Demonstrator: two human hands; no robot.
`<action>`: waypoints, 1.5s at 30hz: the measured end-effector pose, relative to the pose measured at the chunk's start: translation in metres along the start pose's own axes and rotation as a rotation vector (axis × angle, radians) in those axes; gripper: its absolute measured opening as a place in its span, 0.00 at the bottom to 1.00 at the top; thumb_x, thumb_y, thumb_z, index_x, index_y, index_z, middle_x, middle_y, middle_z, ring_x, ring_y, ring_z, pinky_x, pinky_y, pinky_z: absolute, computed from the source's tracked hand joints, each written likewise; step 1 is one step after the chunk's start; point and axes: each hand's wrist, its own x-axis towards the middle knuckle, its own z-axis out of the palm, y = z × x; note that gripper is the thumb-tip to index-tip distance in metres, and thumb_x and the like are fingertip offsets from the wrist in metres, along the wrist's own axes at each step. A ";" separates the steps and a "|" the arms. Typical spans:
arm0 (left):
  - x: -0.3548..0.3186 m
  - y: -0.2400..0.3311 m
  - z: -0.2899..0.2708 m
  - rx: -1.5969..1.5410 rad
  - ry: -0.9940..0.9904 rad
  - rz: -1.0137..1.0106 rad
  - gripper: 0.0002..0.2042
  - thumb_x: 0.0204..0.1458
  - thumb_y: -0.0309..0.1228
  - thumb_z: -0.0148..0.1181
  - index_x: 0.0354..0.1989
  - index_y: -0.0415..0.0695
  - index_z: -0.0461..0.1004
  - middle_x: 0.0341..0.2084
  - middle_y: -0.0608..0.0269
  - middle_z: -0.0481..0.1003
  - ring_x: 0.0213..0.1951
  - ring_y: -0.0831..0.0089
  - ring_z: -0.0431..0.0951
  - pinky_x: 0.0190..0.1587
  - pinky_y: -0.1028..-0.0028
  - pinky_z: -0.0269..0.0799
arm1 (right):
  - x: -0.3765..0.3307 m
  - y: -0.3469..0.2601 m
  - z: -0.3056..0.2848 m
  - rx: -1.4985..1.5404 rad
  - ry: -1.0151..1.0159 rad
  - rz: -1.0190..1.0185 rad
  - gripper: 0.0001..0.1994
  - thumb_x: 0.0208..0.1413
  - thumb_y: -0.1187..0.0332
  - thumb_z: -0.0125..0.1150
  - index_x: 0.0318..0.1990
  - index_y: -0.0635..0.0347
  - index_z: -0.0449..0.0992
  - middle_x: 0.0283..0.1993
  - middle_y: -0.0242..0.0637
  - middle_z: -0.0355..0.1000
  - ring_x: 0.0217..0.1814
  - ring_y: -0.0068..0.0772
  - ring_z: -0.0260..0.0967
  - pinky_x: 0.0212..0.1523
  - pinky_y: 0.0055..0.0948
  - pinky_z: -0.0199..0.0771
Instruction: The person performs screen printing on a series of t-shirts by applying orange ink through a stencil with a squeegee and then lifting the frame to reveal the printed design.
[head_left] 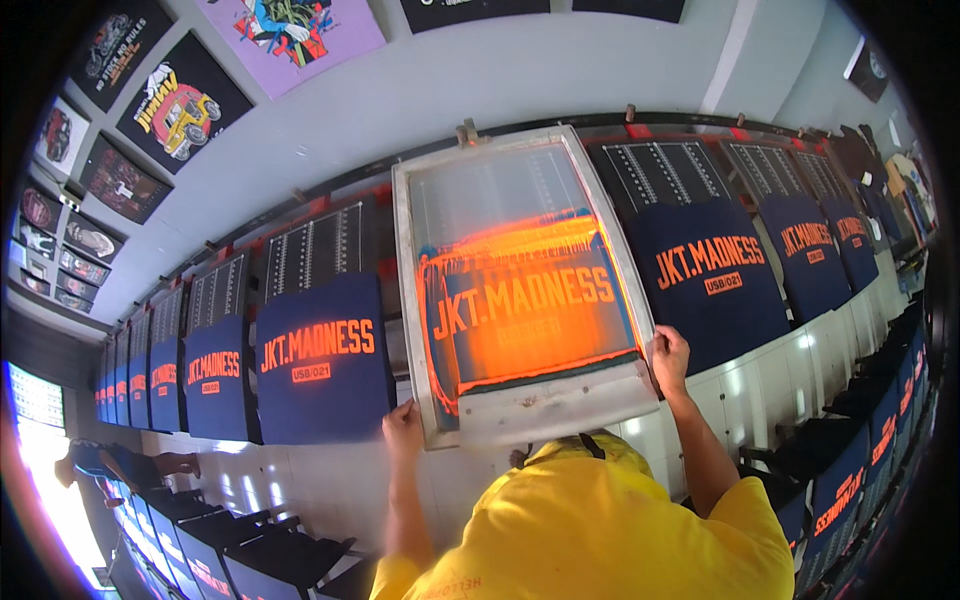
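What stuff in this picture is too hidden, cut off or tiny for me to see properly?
All in the head view:
Whatever lies under the screen: covered by it and the orange ink.
Some fingers of the left hand and right hand: hidden by the screen's edge or the hands themselves.
Dark wall pictures: cut off by the upper edge.
Far-left shirts: too small to read.
Yellow shirt: cut off by the lower edge.

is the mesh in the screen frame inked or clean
Inked: orange ink covers much of the mesh inside the screen frame, with a bright band above the lettering.
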 end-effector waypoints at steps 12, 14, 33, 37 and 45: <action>-0.071 0.094 -0.030 0.226 -0.211 0.553 0.19 0.47 0.29 0.65 0.49 0.38 0.75 0.50 0.53 0.75 0.58 0.51 0.69 0.60 0.61 0.65 | -0.039 -0.103 -0.089 -0.382 -0.661 -0.627 0.27 0.47 0.63 0.68 0.55 0.59 0.69 0.61 0.42 0.63 0.65 0.44 0.59 0.62 0.40 0.63; -0.078 0.116 -0.033 0.362 -0.356 0.609 0.23 0.45 0.29 0.65 0.53 0.39 0.72 0.57 0.56 0.69 0.62 0.53 0.64 0.63 0.59 0.62 | -0.043 -0.097 -0.089 -0.525 -0.795 -0.650 0.33 0.43 0.60 0.70 0.59 0.56 0.66 0.65 0.38 0.57 0.68 0.41 0.55 0.66 0.42 0.57; 0.007 0.157 -0.002 0.550 -0.329 0.581 0.13 0.39 0.21 0.58 0.36 0.43 0.76 0.30 0.53 0.77 0.35 0.54 0.79 0.37 0.59 0.77 | 0.023 -0.132 -0.056 -0.571 -0.654 -0.671 0.13 0.36 0.66 0.69 0.29 0.63 0.75 0.32 0.43 0.73 0.39 0.43 0.73 0.46 0.41 0.67; -0.012 0.148 -0.002 0.529 -0.271 0.587 0.13 0.37 0.20 0.58 0.36 0.43 0.74 0.31 0.57 0.76 0.36 0.57 0.78 0.37 0.61 0.77 | 0.001 -0.128 -0.066 -0.576 -0.629 -0.708 0.15 0.35 0.65 0.70 0.31 0.63 0.75 0.32 0.42 0.72 0.39 0.42 0.72 0.45 0.40 0.66; -0.046 0.110 0.021 0.473 -0.101 0.789 0.13 0.34 0.18 0.54 0.33 0.41 0.72 0.39 0.60 0.77 0.41 0.64 0.80 0.41 0.69 0.78 | -0.036 -0.086 -0.062 -0.581 -0.497 -0.810 0.14 0.29 0.72 0.64 0.30 0.60 0.73 0.37 0.33 0.71 0.37 0.35 0.68 0.43 0.38 0.61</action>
